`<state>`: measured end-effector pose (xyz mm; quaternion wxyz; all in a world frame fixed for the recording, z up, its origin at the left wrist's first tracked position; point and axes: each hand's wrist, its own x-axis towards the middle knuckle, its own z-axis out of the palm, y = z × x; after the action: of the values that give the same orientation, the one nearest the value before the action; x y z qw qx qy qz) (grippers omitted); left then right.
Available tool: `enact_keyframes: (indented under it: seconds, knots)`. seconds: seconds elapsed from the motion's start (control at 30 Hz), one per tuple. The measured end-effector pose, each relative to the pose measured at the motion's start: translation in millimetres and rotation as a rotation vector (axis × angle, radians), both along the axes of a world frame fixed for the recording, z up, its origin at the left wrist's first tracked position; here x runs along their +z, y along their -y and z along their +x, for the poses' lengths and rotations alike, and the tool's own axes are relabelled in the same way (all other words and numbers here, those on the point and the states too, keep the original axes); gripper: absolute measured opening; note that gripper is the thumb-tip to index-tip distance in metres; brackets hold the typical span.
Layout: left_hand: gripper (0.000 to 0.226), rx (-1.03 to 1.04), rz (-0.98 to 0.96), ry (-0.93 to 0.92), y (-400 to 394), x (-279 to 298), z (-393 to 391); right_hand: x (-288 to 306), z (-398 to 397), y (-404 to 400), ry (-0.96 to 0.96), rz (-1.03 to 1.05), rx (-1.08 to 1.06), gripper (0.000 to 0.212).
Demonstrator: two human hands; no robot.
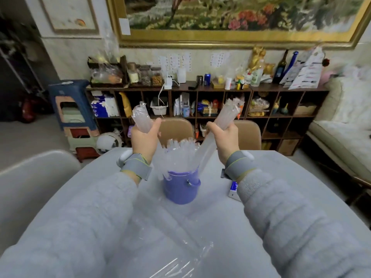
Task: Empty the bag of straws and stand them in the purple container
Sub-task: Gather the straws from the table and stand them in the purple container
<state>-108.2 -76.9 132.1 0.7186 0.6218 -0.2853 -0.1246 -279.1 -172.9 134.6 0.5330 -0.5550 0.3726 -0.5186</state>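
Now, mid-transfer, the left hand [144, 137] and right hand [225, 138] each clench a bundle of straws [178, 152] above the purple container [180, 187] at frame centre, already part-filled, so next comes lowering both bundles upright inside.

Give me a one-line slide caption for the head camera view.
Left hand and right hand each grip a bundle of straws above the straw-filled purple container.
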Motion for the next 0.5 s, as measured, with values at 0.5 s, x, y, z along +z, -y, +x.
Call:
enact_keyframes:
  seconds: [0.5]
  knots:
    - [0.029, -0.021, 0.043, -0.067, 22, -23, 73, -43, 86, 31, 0.008, 0.076, -0.186, 0.027]
